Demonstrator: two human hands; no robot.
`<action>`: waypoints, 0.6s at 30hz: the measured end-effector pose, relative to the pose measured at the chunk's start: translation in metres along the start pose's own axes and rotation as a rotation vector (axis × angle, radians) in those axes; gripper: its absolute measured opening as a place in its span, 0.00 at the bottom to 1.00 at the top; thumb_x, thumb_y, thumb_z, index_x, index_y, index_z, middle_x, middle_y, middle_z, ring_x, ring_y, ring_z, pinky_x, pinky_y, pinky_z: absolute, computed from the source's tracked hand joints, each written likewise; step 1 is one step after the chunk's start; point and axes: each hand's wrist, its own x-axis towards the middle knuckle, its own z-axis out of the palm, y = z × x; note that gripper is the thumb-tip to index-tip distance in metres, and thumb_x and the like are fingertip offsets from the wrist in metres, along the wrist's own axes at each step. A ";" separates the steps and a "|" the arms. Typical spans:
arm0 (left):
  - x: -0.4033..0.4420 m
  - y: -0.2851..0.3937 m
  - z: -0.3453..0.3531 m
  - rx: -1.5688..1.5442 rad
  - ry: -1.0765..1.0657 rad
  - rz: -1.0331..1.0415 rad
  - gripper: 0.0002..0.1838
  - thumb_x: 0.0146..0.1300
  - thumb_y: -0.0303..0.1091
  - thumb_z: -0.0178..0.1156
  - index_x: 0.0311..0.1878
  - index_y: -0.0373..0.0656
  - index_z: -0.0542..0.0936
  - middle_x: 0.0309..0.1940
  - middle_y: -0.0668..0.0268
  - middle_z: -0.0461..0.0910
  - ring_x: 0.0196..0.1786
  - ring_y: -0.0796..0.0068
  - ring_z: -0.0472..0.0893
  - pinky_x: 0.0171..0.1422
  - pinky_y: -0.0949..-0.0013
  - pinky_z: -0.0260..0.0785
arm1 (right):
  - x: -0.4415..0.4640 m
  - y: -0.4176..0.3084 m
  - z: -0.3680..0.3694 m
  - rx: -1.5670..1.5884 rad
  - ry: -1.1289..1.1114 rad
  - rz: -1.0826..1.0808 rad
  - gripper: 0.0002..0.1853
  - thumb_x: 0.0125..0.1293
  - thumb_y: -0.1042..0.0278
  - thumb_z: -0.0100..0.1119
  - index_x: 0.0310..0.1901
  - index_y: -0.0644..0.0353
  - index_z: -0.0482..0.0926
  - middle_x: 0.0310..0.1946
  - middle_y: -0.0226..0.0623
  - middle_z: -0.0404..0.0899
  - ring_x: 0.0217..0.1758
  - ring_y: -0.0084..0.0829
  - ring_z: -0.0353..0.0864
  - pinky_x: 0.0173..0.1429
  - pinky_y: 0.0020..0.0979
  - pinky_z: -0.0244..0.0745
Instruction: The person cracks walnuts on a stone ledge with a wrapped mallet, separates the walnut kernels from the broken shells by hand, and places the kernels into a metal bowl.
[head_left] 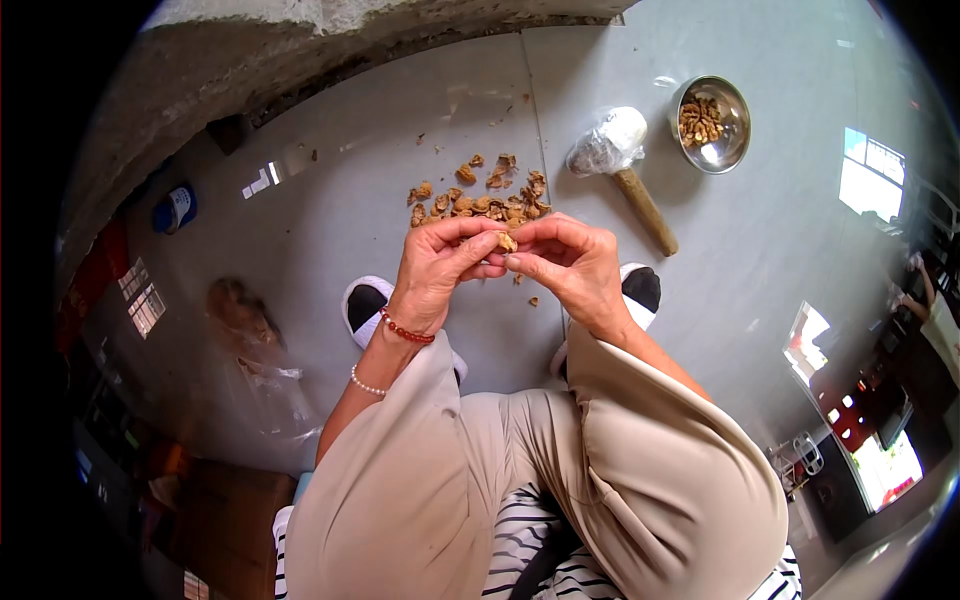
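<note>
Between my fingertips, over the floor in front of my knees, is a small pale piece of walnut (507, 242). My left hand (447, 258) pinches it from one side, the thumb laid along it. From the other side my right hand (572, 262) grips it between thumb and forefinger. Just beyond my hands lies a heap of broken walnut shells (490, 205) on the grey floor. A steel bowl (745, 125) at the upper right holds shelled walnut kernels (700, 121).
A hammer (645, 210) with a wooden handle and a plastic-wrapped head lies between the shells and the bowl. At left are a clear plastic bag (265, 380) with brown contents and a blue container (175, 209). My shoes (366, 305) flank the work area.
</note>
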 end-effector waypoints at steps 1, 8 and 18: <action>0.000 0.000 0.000 -0.008 -0.004 -0.001 0.10 0.65 0.29 0.56 0.45 0.34 0.79 0.36 0.63 0.81 0.36 0.79 0.81 0.41 0.74 0.78 | 0.000 -0.001 0.000 -0.022 -0.002 -0.032 0.08 0.55 0.80 0.65 0.37 0.71 0.80 0.33 0.37 0.79 0.36 0.25 0.83 0.40 0.23 0.80; -0.001 -0.003 -0.003 -0.110 -0.021 -0.012 0.11 0.65 0.31 0.56 0.46 0.35 0.78 0.35 0.63 0.81 0.35 0.79 0.81 0.43 0.75 0.79 | 0.001 0.007 0.001 0.074 0.012 -0.047 0.07 0.57 0.79 0.62 0.38 0.68 0.82 0.32 0.37 0.79 0.32 0.24 0.82 0.35 0.21 0.78; 0.001 -0.006 -0.007 -0.278 -0.050 -0.095 0.11 0.65 0.31 0.56 0.47 0.34 0.77 0.34 0.64 0.80 0.35 0.79 0.81 0.44 0.77 0.78 | 0.004 0.011 -0.002 0.006 -0.010 -0.138 0.07 0.56 0.80 0.63 0.37 0.67 0.83 0.31 0.37 0.80 0.30 0.23 0.82 0.28 0.19 0.74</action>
